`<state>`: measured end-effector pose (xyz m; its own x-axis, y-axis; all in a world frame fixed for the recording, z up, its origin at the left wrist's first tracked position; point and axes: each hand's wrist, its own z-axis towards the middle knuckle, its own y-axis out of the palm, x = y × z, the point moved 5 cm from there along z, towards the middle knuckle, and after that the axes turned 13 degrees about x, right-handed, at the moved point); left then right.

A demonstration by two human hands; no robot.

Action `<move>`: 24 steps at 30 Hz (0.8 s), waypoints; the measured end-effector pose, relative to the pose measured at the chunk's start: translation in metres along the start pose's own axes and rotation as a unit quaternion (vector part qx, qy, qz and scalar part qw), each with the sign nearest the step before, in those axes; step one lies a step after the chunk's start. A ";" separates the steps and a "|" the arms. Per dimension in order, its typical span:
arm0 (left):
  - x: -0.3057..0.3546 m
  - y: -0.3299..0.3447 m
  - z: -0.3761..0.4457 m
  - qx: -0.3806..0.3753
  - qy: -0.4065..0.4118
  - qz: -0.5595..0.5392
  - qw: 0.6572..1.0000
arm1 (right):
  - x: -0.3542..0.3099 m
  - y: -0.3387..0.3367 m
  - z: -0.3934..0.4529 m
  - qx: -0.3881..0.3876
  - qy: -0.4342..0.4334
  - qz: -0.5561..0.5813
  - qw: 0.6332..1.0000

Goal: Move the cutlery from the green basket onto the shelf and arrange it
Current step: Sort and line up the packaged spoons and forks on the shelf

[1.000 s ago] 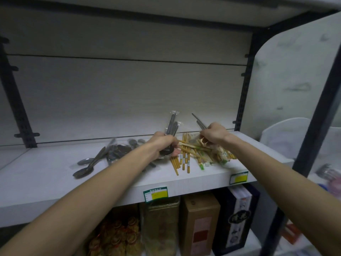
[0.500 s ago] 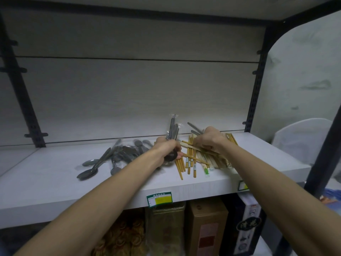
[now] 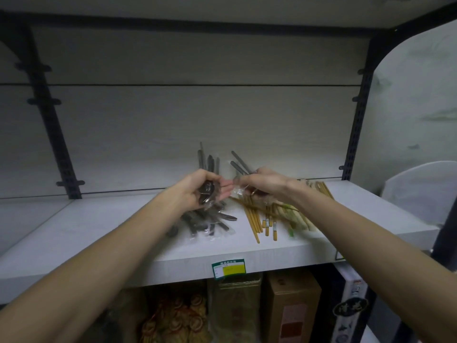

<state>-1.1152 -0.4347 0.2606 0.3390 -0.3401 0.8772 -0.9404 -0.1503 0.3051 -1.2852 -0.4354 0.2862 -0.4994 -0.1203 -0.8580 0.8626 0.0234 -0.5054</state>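
Observation:
My left hand (image 3: 197,191) is raised above the white shelf (image 3: 99,233) and grips a bunch of wrapped metal spoons (image 3: 209,164), bowls in the palm, handles pointing up. Close beside it my right hand (image 3: 262,181) holds a couple of metal spoons (image 3: 241,163) in clear wrap, their handles slanting up to the left. Under the left hand lies a pile of dark wrapped cutlery (image 3: 210,221). Yellow wooden chopsticks (image 3: 259,219) are spread on the shelf below the right hand. The green basket is out of view.
A dark upright (image 3: 358,102) bounds the shelf on the right, another (image 3: 49,112) stands at the left. A price tag (image 3: 228,268) hangs on the shelf's front edge. Boxes (image 3: 291,308) and packaged goods sit on the lower shelf. A white rounded object (image 3: 420,191) stands right of the shelving.
Both hands have lifted off the shelf and come together, each holding spoons. The view has shifted right, so the loose spoons at the left are hidden behind my left arm.

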 end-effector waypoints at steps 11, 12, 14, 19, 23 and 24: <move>0.019 -0.096 0.005 0.140 0.067 0.143 0.977 | -0.019 0.084 0.008 -0.085 -0.004 -0.118 0.989; 0.022 -0.100 0.006 0.152 0.092 0.166 0.970 | -0.023 0.086 0.011 -0.067 -0.019 -0.128 0.989; 0.029 -0.111 0.010 0.176 0.151 0.230 0.945 | -0.031 0.087 0.016 -0.033 -0.046 -0.138 0.989; 0.030 -0.119 0.011 0.185 0.216 0.295 0.912 | -0.030 0.093 0.016 -0.036 -0.033 -0.040 0.998; 0.028 -0.122 0.015 0.199 0.260 0.279 0.903 | -0.028 0.092 0.011 -0.030 -0.035 0.019 0.999; 0.027 -0.125 0.018 0.207 0.271 0.283 0.897 | -0.028 0.092 0.010 -0.018 -0.052 0.006 0.998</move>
<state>-0.9885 -0.4415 0.2396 -0.3573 0.0140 0.9339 -0.8291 -0.4652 -0.3102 -1.1910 -0.4399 0.2651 -0.4770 -0.2218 -0.8505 0.8636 0.0618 -0.5005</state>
